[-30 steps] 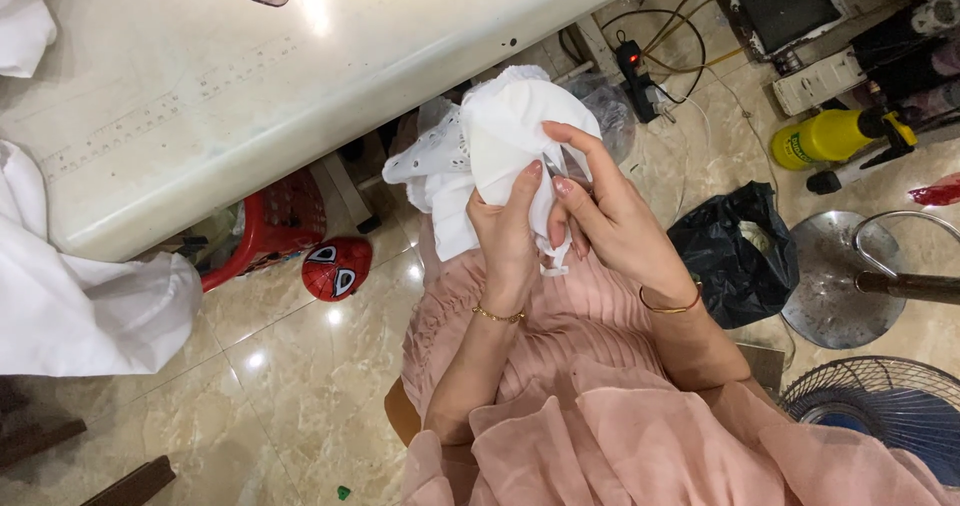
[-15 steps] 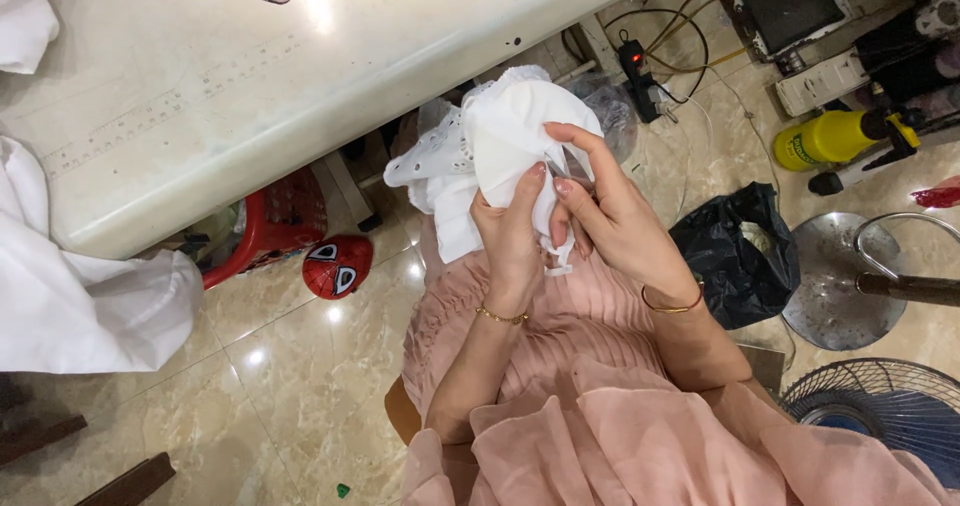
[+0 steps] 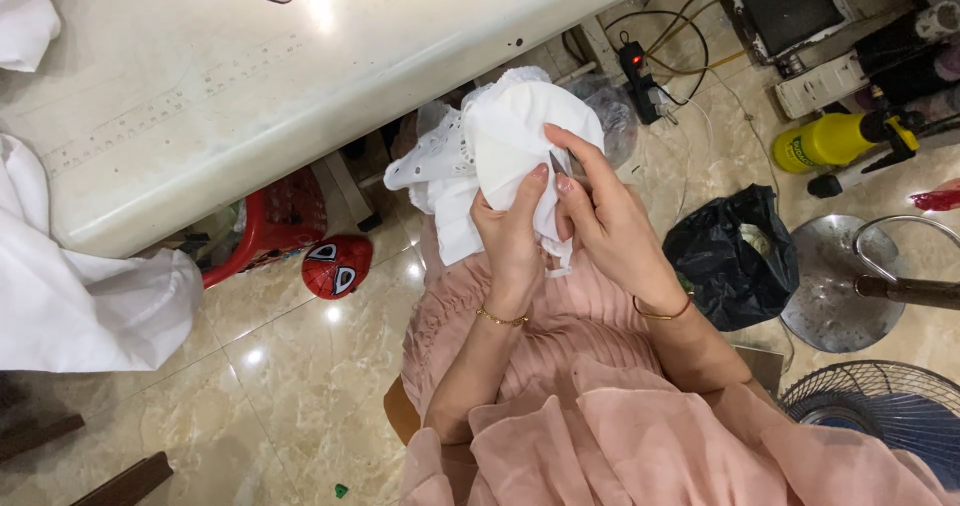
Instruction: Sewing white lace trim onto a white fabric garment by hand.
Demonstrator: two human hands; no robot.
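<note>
Since the earlier frame the right hand (image 3: 605, 228) has been drawn slightly inward and its index finger laid closer against the white garment (image 3: 500, 151); the wrist bangle sits lower on the forearm. The garment is held bunched above the lap, just off the edge of the white counter (image 3: 250, 96), with an eyelet-lace trim hanging at its left. The left hand (image 3: 512, 241) is wrapped around the cloth from below, fingers (image 3: 535, 181) pressed together on the fabric. A small metal tool (image 3: 556, 163), thin and pointed, is pinched between the right thumb and index finger against the cloth; its kind cannot be told. More white fabric (image 3: 90, 306) is draped off the counter at left. On the tiled floor are noted a red mask (image 3: 337, 267), a black bag (image 3: 735, 256) and a yellow spray bottle (image 3: 835, 138).
</note>
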